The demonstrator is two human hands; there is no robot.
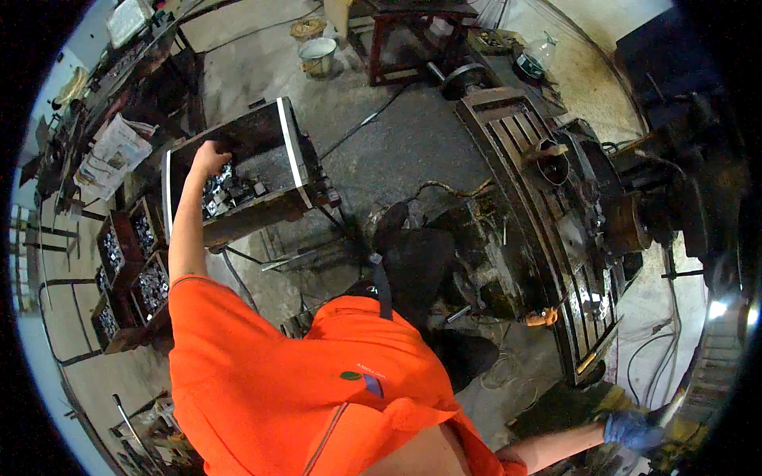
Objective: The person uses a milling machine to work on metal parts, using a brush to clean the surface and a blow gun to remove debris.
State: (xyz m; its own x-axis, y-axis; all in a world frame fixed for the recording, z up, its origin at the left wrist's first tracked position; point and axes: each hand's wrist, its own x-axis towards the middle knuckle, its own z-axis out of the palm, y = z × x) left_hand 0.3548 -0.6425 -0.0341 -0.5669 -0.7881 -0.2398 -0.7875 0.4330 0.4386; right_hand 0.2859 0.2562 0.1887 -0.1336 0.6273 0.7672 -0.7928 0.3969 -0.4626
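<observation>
My left hand, bare, reaches into a dark metal box with pale strips along its ends. Its fingers bend down and look closed, but whatever is between them cannot be made out. Just below them lies a heap of small metal pieces, some shiny and some dark. Out at the lower right is my right hand in a blue glove, beside a pale bar-like part of the machinery. The gloved fingers are blurred, so their grip does not show.
On the right stands a machine with a slotted table and an orange knob. Bins of small metal parts sit at the left, below crumpled newspaper. A bucket and a dark red table are at the back.
</observation>
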